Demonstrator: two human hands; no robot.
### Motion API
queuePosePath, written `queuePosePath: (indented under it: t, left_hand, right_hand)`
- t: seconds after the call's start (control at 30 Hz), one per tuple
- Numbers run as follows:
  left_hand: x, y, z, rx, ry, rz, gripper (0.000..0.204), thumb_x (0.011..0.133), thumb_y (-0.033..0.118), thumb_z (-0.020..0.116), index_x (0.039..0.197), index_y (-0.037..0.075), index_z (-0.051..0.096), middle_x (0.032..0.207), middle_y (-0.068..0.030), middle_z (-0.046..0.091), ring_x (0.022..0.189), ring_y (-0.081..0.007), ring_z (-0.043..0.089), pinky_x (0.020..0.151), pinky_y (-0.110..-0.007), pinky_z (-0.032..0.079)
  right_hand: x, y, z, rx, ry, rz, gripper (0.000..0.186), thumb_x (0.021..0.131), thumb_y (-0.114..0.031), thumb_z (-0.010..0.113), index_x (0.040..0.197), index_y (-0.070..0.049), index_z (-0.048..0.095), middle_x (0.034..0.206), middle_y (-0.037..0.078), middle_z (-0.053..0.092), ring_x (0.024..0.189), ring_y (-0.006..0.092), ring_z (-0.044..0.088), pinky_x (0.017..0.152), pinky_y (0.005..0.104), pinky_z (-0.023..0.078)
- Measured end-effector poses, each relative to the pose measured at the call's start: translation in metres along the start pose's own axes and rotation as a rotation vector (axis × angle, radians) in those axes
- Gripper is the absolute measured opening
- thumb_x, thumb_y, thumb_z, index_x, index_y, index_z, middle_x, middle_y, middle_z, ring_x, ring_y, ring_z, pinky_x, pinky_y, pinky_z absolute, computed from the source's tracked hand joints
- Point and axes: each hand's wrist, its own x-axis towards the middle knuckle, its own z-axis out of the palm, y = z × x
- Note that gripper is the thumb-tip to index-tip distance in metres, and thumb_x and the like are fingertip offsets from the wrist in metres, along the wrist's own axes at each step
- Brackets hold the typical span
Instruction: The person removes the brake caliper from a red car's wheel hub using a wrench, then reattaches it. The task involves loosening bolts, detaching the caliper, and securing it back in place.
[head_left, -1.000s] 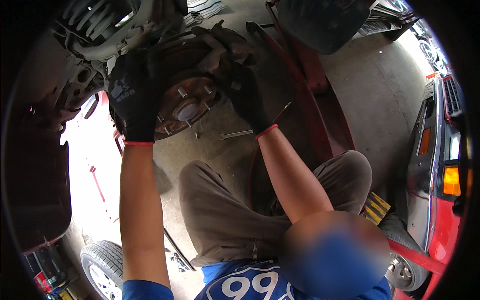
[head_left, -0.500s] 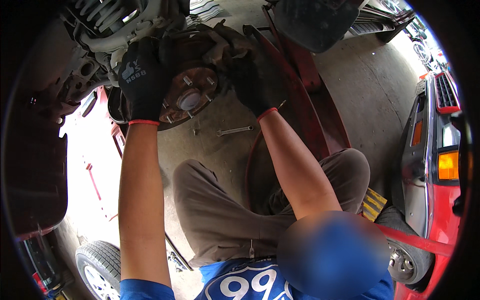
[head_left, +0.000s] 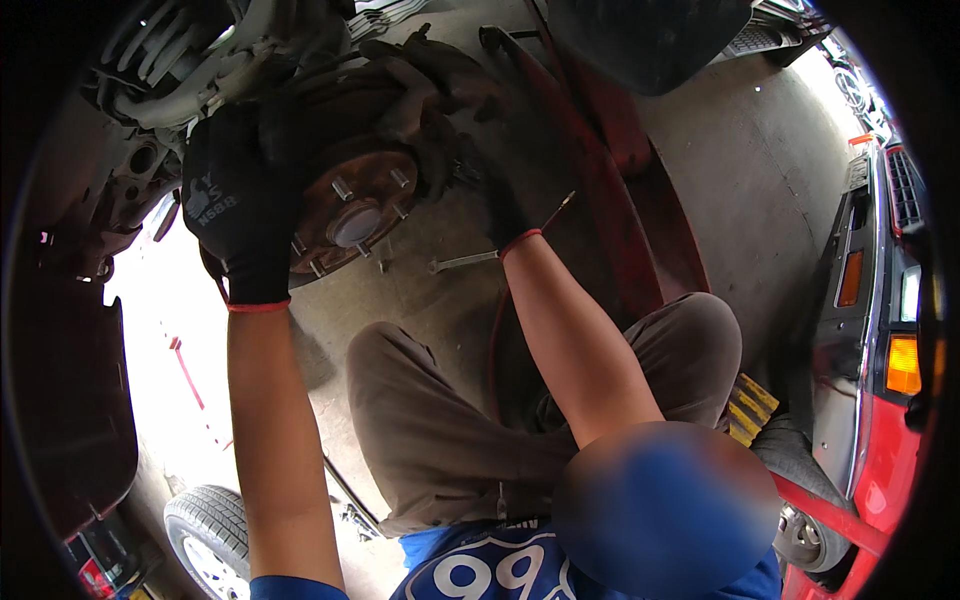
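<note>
Both my hands wear black gloves with red cuffs. In front of me is a rusty wheel hub (head_left: pixel 374 186) with bare studs and a pale round centre. My left hand (head_left: pixel 232 205) lies against the left side of this brake assembly, its fingers lost in shadow behind the hub's upper edge. To the right of the hub, my right hand (head_left: pixel 484 185) is closed on the dark brake caliper (head_left: pixel 408 115), though the shade blurs its fingertips. A combination wrench (head_left: pixel 463 262) lies on the floor below, partly behind my right wrist.
A coil spring (head_left: pixel 165 40) and suspension parts hang at the upper left. Red metal lift arms (head_left: pixel 610 190) stand right of the hub. Another vehicle with an amber lamp (head_left: pixel 903 364) is at the far right. A loose tyre (head_left: pixel 205 525) lies at the lower left.
The hub and both hands now appear lower and farther left in the picture. My right wrist has come over the end of the wrench.
</note>
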Motion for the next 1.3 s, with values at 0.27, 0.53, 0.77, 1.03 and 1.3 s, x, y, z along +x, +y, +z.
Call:
queuePosePath:
  t: [0.27, 0.53, 0.77, 1.03, 1.3]
  left_hand:
    - [0.001, 0.004, 0.000, 0.055, -0.044, -0.060, 0.030, 0.098, 0.038, 0.062, 0.097, 0.010, 0.070, 0.093, -0.0122, 0.069, 0.089, -0.0358, 0.067, 0.076, -0.045, 0.053]
    - [-0.001, 0.000, 0.002, 0.067, 0.021, -0.010, 0.028, 0.097, 0.038, 0.063, 0.097, 0.010, 0.069, 0.092, -0.0105, 0.068, 0.088, -0.0336, 0.066, 0.076, -0.045, 0.053]
    - [-0.002, 0.000, 0.002, -0.007, 0.059, 0.030, 0.026, 0.096, 0.036, 0.064, 0.095, 0.011, 0.069, 0.090, -0.0099, 0.069, 0.086, -0.0335, 0.067, 0.076, -0.045, 0.053]
    - [-0.003, -0.001, -0.002, -0.068, 0.103, 0.029, 0.023, 0.096, 0.033, 0.065, 0.099, 0.011, 0.071, 0.094, -0.0126, 0.069, 0.089, -0.0353, 0.068, 0.078, -0.046, 0.053]
    - [-0.001, -0.004, 0.000, -0.055, 0.064, -0.012, 0.033, 0.096, 0.042, 0.062, 0.101, 0.010, 0.072, 0.093, -0.0143, 0.069, 0.088, -0.0363, 0.068, 0.078, -0.047, 0.054]
  right_hand:
    - [0.017, -0.005, 0.023, -0.271, 0.079, -0.020, 0.040, 0.108, -0.037, 0.051, 0.127, -0.005, 0.064, 0.109, 0.002, 0.066, 0.092, 0.0107, 0.058, 0.070, 0.0283, 0.048]
    - [0.017, 0.008, 0.025, 0.376, -0.144, 0.009, 0.049, 0.111, -0.040, 0.045, 0.145, -0.006, 0.051, 0.137, 0.006, 0.060, 0.125, 0.0168, 0.056, 0.105, 0.0333, 0.044]
    - [0.017, 0.013, 0.021, 0.257, 0.032, 0.075, 0.046, 0.110, -0.037, 0.047, 0.144, -0.006, 0.054, 0.140, 0.005, 0.059, 0.118, 0.0154, 0.059, 0.099, 0.0318, 0.047]
    - [-0.008, -0.017, 0.026, -0.322, 0.030, -0.287, 0.039, 0.097, -0.012, 0.060, 0.134, -0.001, 0.060, 0.125, 0.009, 0.067, 0.109, 0.0155, 0.063, 0.089, 0.0319, 0.052]
    - [-0.018, -0.040, 0.053, -0.791, 0.098, -0.440, 0.035, 0.093, -0.020, 0.068, 0.125, -0.005, 0.066, 0.115, 0.015, 0.070, 0.109, 0.0274, 0.067, 0.089, 0.0380, 0.054]
